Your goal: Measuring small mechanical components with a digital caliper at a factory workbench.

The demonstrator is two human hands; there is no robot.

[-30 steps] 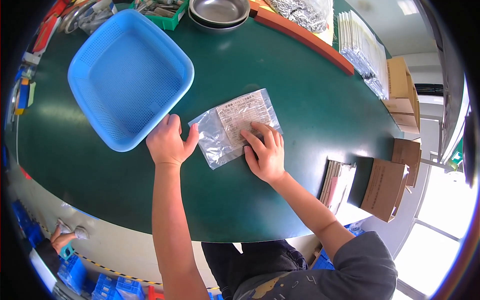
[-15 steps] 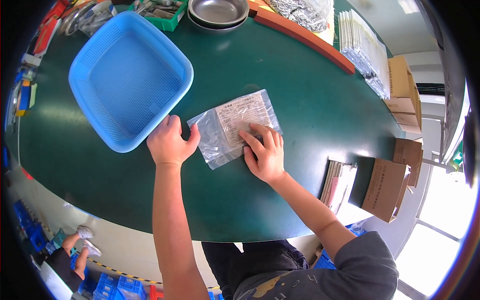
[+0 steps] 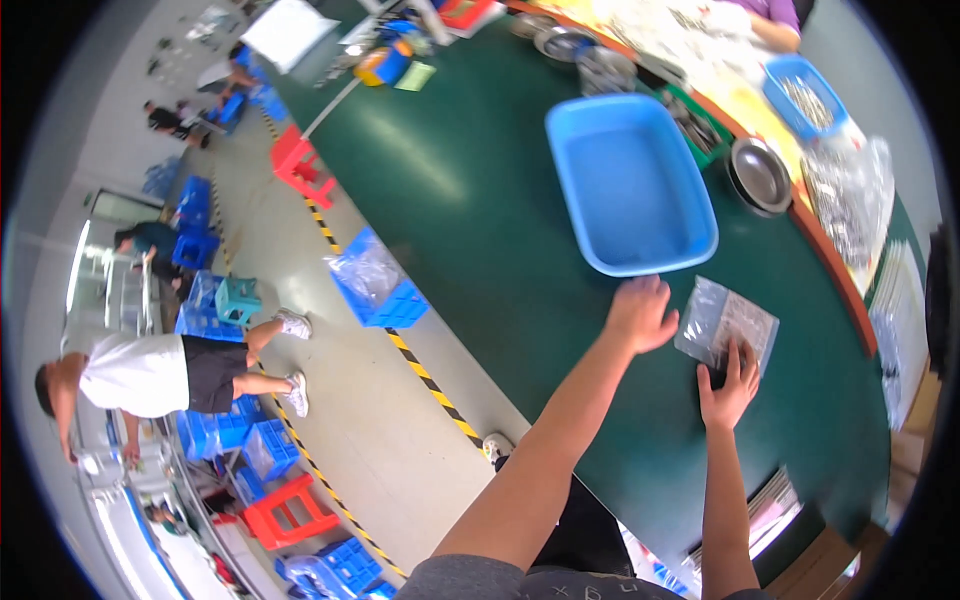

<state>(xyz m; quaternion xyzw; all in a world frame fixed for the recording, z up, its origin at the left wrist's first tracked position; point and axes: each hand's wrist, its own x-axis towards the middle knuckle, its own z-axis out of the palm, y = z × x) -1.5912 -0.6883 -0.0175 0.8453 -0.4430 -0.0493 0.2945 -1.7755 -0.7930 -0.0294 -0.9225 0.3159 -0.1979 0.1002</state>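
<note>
A blue plastic basket (image 3: pixel 590 262) with perforated sides stands on the green table. Just off its near rim is my left hand (image 3: pixel 640 318), thumb spread away from bent fingers; it holds nothing I can see. Whether its fingertips touch the rim, I cannot tell. To the right lies a flat clear plastic bag (image 3: pixel 706 312) with a printed paper sheet (image 3: pixel 757 328) inside. My right hand (image 3: pixel 732 385) rests on the bag's near part, fingers apart and pointing away from me, covering some of the sheet.
Beyond the basket are a green bin (image 3: pixel 712 150) of metal parts, steel bowls (image 3: pixel 760 178) and an orange-brown divider (image 3: pixel 835 258). A person in purple (image 3: pixel 775 22) sits across the table. Bundled papers (image 3: pixel 768 505) lie near right. A blue crate (image 3: pixel 385 295) stands on the floor left.
My view has swung left, bringing the floor and several people into sight. Basket, bag and hands now appear farther right. Both hands keep nearly the same places beside the basket and on the bag.
</note>
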